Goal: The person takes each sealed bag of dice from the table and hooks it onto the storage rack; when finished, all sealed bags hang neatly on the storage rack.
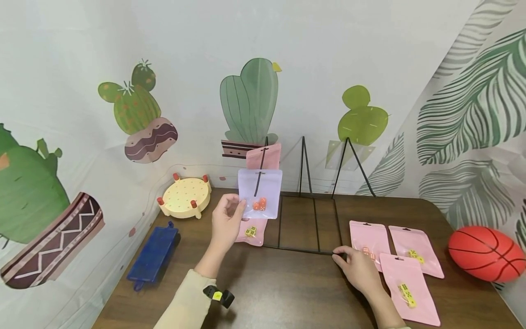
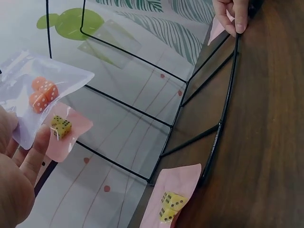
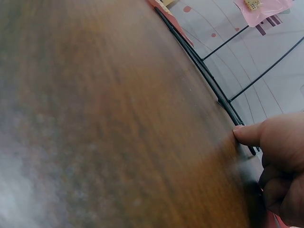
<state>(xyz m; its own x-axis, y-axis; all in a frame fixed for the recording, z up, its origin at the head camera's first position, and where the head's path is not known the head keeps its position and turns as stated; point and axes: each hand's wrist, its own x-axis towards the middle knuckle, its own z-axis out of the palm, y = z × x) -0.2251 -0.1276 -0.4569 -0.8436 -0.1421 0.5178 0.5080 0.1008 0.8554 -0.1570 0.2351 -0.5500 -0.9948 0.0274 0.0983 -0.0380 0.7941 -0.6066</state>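
Left hand [image 1: 227,219] pinches translucent purple flat plastic pouch [image 1: 269,189] on black wire rack's [image 1: 299,250] leftmost prong [image 1: 257,185]; right hand [image 1: 360,270] pinches rack's near-right corner. Likely hanging step; next calls for seating pouch, releasing.

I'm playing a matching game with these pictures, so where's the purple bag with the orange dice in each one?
Head: near the middle, the purple bag is held in the left hand.
Left wrist: at the left edge, a bit above halfway.
Right wrist: not in it; a pink bag shows at the top right.
Shared landmark: the black wire rack, in all three.
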